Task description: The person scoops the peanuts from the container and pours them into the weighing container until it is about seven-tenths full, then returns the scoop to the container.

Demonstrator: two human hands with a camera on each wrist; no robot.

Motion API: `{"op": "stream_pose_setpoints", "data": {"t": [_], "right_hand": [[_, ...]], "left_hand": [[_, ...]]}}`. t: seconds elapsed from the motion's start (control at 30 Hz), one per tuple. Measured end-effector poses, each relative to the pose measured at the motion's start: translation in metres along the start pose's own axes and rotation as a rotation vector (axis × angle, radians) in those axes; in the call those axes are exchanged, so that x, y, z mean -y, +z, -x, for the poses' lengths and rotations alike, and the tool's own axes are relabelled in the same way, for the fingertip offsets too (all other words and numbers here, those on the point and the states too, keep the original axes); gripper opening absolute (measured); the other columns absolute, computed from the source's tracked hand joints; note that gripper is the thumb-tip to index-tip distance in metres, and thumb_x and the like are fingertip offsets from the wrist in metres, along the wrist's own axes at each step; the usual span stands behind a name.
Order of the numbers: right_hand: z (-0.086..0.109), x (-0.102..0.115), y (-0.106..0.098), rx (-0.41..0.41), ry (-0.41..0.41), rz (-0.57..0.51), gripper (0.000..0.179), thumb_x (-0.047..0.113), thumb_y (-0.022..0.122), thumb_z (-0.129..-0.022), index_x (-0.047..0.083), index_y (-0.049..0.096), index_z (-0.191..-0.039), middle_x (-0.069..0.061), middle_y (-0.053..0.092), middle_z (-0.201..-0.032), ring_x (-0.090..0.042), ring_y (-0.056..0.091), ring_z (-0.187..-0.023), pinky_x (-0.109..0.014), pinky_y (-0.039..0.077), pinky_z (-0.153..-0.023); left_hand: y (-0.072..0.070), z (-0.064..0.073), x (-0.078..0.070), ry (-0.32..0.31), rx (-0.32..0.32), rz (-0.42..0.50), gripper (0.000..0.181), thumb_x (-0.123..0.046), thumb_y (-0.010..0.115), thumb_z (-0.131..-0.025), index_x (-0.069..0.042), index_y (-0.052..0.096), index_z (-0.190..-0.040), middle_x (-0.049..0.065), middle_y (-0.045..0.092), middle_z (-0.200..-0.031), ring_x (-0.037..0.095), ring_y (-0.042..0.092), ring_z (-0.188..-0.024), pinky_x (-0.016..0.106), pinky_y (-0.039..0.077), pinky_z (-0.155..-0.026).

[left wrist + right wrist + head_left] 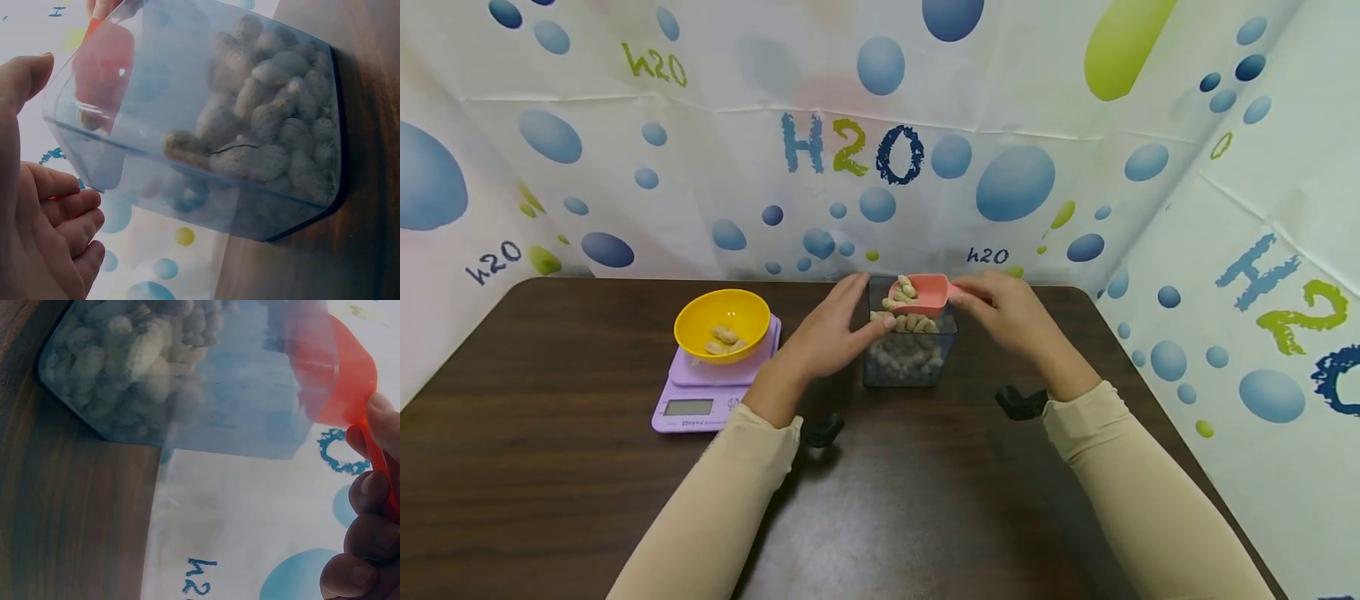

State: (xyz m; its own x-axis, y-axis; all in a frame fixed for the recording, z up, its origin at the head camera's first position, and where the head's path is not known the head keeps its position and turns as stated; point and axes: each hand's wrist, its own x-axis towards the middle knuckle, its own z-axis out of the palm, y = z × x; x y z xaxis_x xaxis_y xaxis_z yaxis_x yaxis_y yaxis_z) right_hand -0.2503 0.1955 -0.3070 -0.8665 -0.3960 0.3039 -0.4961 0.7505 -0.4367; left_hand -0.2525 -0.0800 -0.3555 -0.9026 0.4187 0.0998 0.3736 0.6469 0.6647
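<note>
A clear bluish container [901, 362] of peanuts [917, 323] stands upright near the back of the table. My right hand [1006, 312] grips the handle of a coral-red scoop [933, 292], fingers curled round it in the right wrist view. The scoop lies level at the top of the container, a few peanuts in its bowl. At the container's left side is my left hand [822, 333], thumb apart from loosely bent fingers; in the left wrist view, the fingertips [91, 199] are right by the rim. A yellow bowl [724, 302] with a few peanuts sits on a lilac kitchen scale [730, 398].
The dark wooden table [550, 500] ends at a white curtain [700, 187] printed with bubbles and lettering behind and at both sides. The scale and bowl stand left of the left hand. Black wrist-camera mounts stick out below both wrists.
</note>
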Motion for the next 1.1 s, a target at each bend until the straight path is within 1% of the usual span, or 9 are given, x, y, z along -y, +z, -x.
{"op": "stream_pose_setpoints", "data": {"t": [0.13,0.27,0.4,0.5,0.63,0.83,0.93,1.03,1.1], "right_hand": [[-0.004,0.007,-0.001,-0.018,-0.020,-0.004,0.031,0.028,0.063,-0.096,0.012,0.070,-0.122,-0.005,0.068,-0.098,-0.020,0.052,-0.080,-0.037,0.043,-0.068],[-0.008,0.016,-0.002,-0.039,-0.035,-0.009,0.031,0.028,0.064,-0.095,0.013,0.070,-0.121,-0.004,0.061,-0.089,-0.020,0.048,-0.076,-0.036,0.040,-0.065],[-0.013,0.028,0.000,-0.054,-0.050,-0.001,0.033,0.032,0.064,-0.095,0.014,0.070,-0.123,-0.004,0.058,-0.087,-0.019,0.047,-0.076,-0.035,0.039,-0.065],[-0.018,0.039,0.003,-0.055,-0.070,-0.006,0.034,0.032,0.063,-0.095,0.014,0.069,-0.123,-0.004,0.059,-0.088,-0.020,0.047,-0.077,-0.035,0.039,-0.065],[-0.025,0.054,0.010,-0.048,-0.093,-0.021,0.033,0.031,0.063,-0.096,0.013,0.069,-0.123,-0.004,0.060,-0.091,-0.020,0.047,-0.080,-0.034,0.039,-0.067],[-0.037,0.075,0.027,-0.052,-0.161,-0.051,0.032,0.030,0.063,-0.096,0.011,0.070,-0.121,-0.004,0.057,-0.084,-0.020,0.047,-0.078,-0.033,0.038,-0.067],[-0.042,0.087,0.035,-0.032,-0.158,-0.061,0.035,0.034,0.062,-0.096,0.012,0.069,-0.123,-0.003,0.060,-0.087,-0.019,0.048,-0.080,-0.032,0.040,-0.068],[-0.046,0.098,0.044,-0.009,-0.141,-0.071,0.036,0.036,0.062,-0.096,0.015,0.069,-0.124,-0.002,0.061,-0.090,-0.019,0.049,-0.083,-0.032,0.042,-0.069],[-0.050,0.106,0.051,-0.002,-0.147,-0.075,0.035,0.036,0.062,-0.095,0.015,0.070,-0.123,-0.001,0.061,-0.090,-0.018,0.049,-0.083,-0.032,0.043,-0.069]], "left_hand": [[-0.009,0.007,0.001,-0.027,-0.022,-0.018,0.093,-0.074,0.043,-0.089,-0.021,0.011,-0.160,0.002,0.013,-0.166,0.028,0.019,-0.151,0.056,0.023,-0.119],[-0.023,0.016,0.002,-0.035,-0.045,-0.044,0.094,-0.074,0.043,-0.089,-0.023,0.010,-0.160,0.001,0.011,-0.166,0.027,0.017,-0.152,0.056,0.021,-0.119],[-0.040,0.029,0.006,-0.036,-0.079,-0.064,0.091,-0.072,0.044,-0.090,-0.025,0.009,-0.160,0.001,0.011,-0.166,0.027,0.016,-0.152,0.057,0.020,-0.119],[-0.053,0.041,0.011,-0.065,-0.089,-0.075,0.091,-0.073,0.045,-0.090,-0.027,0.009,-0.159,0.000,0.011,-0.166,0.028,0.016,-0.152,0.059,0.021,-0.118],[-0.067,0.058,0.020,-0.110,-0.086,-0.095,0.091,-0.072,0.046,-0.090,-0.027,0.009,-0.160,0.002,0.011,-0.166,0.031,0.018,-0.151,0.061,0.021,-0.117],[-0.086,0.081,0.038,-0.151,-0.113,-0.140,0.090,-0.067,0.047,-0.092,-0.022,0.010,-0.160,0.006,0.013,-0.166,0.036,0.021,-0.149,0.063,0.023,-0.115],[-0.095,0.090,0.045,-0.170,-0.118,-0.156,0.091,-0.066,0.049,-0.091,-0.021,0.010,-0.160,0.007,0.013,-0.166,0.037,0.020,-0.149,0.064,0.021,-0.116],[-0.104,0.098,0.049,-0.179,-0.107,-0.159,0.090,-0.064,0.051,-0.092,-0.021,0.010,-0.160,0.009,0.014,-0.165,0.038,0.019,-0.149,0.064,0.019,-0.116],[-0.109,0.103,0.052,-0.189,-0.096,-0.168,0.090,-0.063,0.051,-0.092,-0.020,0.011,-0.160,0.010,0.014,-0.165,0.038,0.019,-0.149,0.065,0.019,-0.116]]}}
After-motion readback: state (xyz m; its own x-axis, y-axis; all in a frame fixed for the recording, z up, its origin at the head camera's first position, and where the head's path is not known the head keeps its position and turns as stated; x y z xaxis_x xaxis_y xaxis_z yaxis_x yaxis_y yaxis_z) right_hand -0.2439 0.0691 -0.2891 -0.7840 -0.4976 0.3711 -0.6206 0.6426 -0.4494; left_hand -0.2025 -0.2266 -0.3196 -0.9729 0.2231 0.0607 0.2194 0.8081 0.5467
